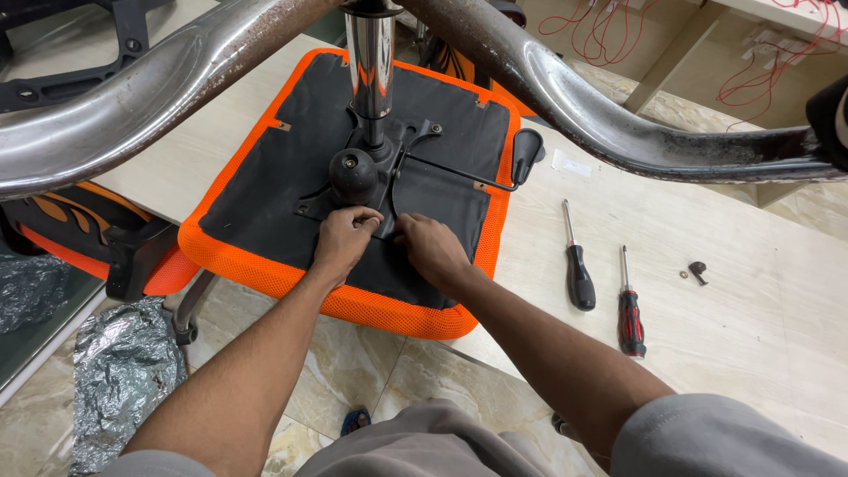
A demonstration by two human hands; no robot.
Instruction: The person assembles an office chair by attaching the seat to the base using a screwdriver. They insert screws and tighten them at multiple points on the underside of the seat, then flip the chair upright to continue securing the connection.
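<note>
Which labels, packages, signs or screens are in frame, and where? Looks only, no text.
White label: small pale rectangle, flat on the table right of the orange seat; print too small to tell.
Foil wrapping: crumpled silver sheet on the floor, lower left.
Dark plastic wrap: crinkled, far left edge.
No signs or screens. Left hand and right hand touch none of these.

Bare forearms, short grey sleeves at the upper arms, grey trousers; no gloves, watch or rings.
</note>
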